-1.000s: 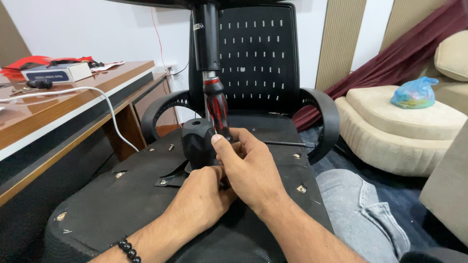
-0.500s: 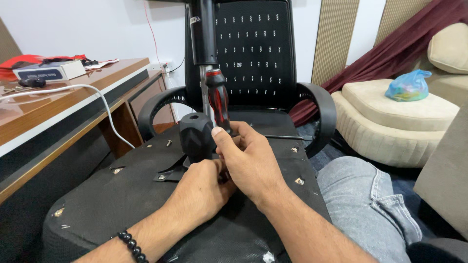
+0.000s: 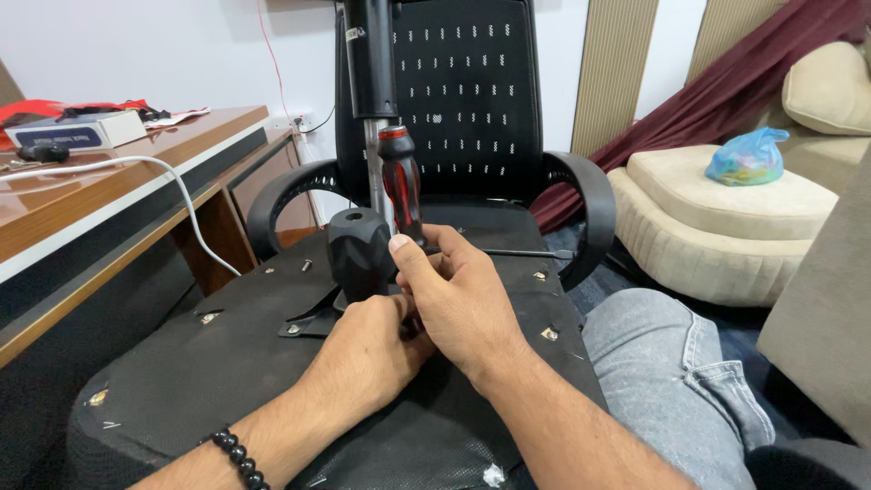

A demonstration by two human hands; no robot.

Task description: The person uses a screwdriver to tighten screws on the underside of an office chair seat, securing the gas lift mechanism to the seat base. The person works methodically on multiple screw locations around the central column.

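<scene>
Right hand (image 3: 458, 304): grips the red-and-black screwdriver (image 3: 400, 186), handle upright.
Left hand (image 3: 367, 349): fingers curled at the black knob (image 3: 357, 254); its grasp is hidden.
Location: upturned chair seat underside (image 3: 227, 363).

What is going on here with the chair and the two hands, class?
A person is working on the underside of an overturned office chair seat. The right hand grips a red-and-black screwdriver, which stands upright beside a black knob on the seat's mechanism. The left hand, with a black bead bracelet at the wrist, rests at the base of that knob. The chair's gas cylinder rises just behind. A wooden desk stands to the left.
</scene>
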